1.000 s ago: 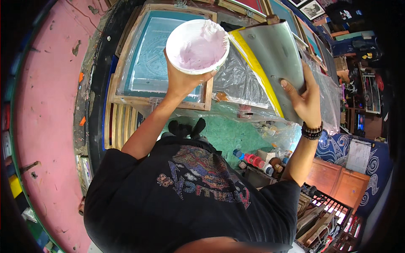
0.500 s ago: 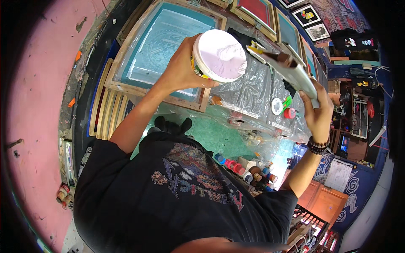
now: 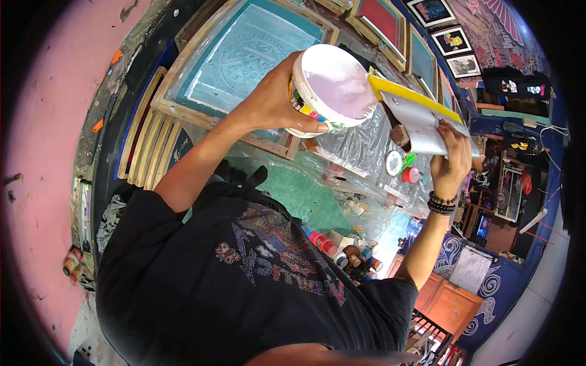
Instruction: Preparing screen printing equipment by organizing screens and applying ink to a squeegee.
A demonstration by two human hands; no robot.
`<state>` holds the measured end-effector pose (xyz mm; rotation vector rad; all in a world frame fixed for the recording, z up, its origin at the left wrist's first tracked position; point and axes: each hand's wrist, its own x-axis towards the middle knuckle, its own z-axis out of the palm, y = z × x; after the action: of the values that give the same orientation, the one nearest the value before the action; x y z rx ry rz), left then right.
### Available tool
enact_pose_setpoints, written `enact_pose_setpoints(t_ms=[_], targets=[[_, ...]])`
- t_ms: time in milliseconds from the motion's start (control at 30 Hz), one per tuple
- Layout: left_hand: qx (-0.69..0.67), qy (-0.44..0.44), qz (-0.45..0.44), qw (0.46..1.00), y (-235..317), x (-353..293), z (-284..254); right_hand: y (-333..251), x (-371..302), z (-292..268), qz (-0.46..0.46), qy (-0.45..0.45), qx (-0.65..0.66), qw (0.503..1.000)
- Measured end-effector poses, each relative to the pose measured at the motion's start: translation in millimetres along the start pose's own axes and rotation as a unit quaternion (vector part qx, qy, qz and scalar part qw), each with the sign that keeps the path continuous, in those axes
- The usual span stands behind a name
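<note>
My left hand (image 3: 278,97) is wrapped round a white plastic tub (image 3: 308,94), tilted so that its mouth shows pale lilac ink (image 3: 345,91) inside. In my right hand (image 3: 450,160) is a squeegee (image 3: 421,125) with a grey metal holder and a yellow blade. The blade's near end is close to the tub's rim; whether they touch I cannot tell. Below and left of the tub lies a wood-framed printing screen (image 3: 244,61) with teal mesh, a round design in it and white ink along its edge.
Clear plastic sheeting (image 3: 354,143) covers the table, with a roll of tape (image 3: 394,163) and a red-lidded jar (image 3: 411,175) on it. More framed screens (image 3: 381,24) stand at the far side. Several paint bottles (image 3: 323,243) are below the table edge. Wooden frames (image 3: 152,146) lean at left.
The squeegee has turned so its yellow blade and flat side show, and its end has come to the tub's rim. The tub has shifted slightly right.
</note>
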<state>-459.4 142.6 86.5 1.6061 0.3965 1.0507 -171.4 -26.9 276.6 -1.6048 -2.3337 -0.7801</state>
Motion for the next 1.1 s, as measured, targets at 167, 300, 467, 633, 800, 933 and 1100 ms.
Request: enact_pose_setpoints(t_ms=[167, 300, 467, 633, 800, 933, 1100], targets=[[-0.084, 0.013, -0.016, 0.996, -1.5, -2.9, 0.2, 2.2, -15.2, 11.4, 0.024, 0.022, 0.01, 0.999], [-0.168, 0.005, -0.041, 0.985, -1.8, -5.6, 1.6, 7.2, -21.9, 4.4, 0.032, 0.005, 0.004, 0.999], [-0.045, -0.014, 0.002, 0.999, -2.6, 0.6, -8.0, 10.8, -17.9, -9.0, 0.092, -0.008, 0.007, 0.996], [0.115, -0.09, 0.02, 0.989, -0.5, 12.2, -7.8, 1.4, 11.1, -35.1, 0.04, -0.081, -0.011, 0.996], [0.199, -0.132, 0.041, 0.97, 11.3, 27.4, -9.3, -13.7, 43.0, -45.7, -0.002, -0.146, -0.067, 0.987], [0.219, -0.104, 0.064, 0.968, 16.8, 30.1, -5.0, -23.6, 60.6, -47.5, -0.064, -0.177, -0.12, 0.975], [0.22, -0.049, 0.095, 0.97, 15.5, 27.8, -4.7, -30.1, 76.5, -52.5, -0.033, -0.231, -0.114, 0.966]])
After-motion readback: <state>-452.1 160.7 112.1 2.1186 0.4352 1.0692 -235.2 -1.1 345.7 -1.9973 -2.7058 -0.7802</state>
